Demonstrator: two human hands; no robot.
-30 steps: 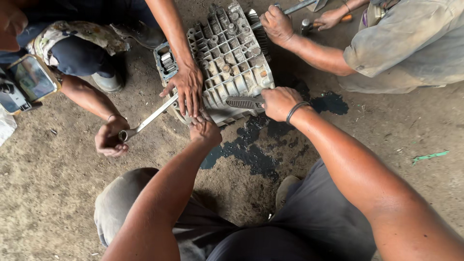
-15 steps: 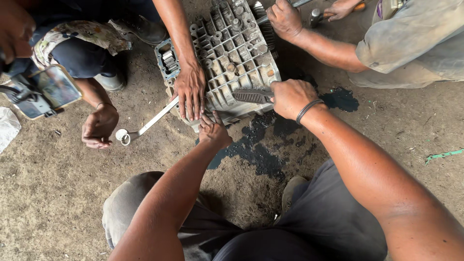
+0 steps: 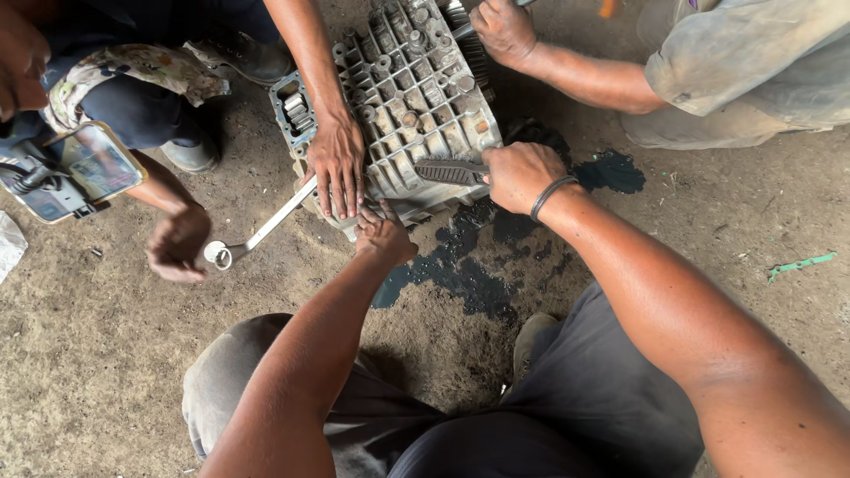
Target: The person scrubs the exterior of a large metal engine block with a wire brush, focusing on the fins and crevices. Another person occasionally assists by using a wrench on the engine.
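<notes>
— How far along are we?

— The ribbed metal casing sits on the dirt floor, in one piece with its bolts in, so by my guess most is left. A dark oil puddle spreads at its near edge. My right hand is clenched on a flat grey tool pressed against it; my left hand touches its lower corner, fingers loose, gripping nothing

— Any labels or packages?

— None I can see; just a co-worker's hand flat on the casing above a long wrench
</notes>
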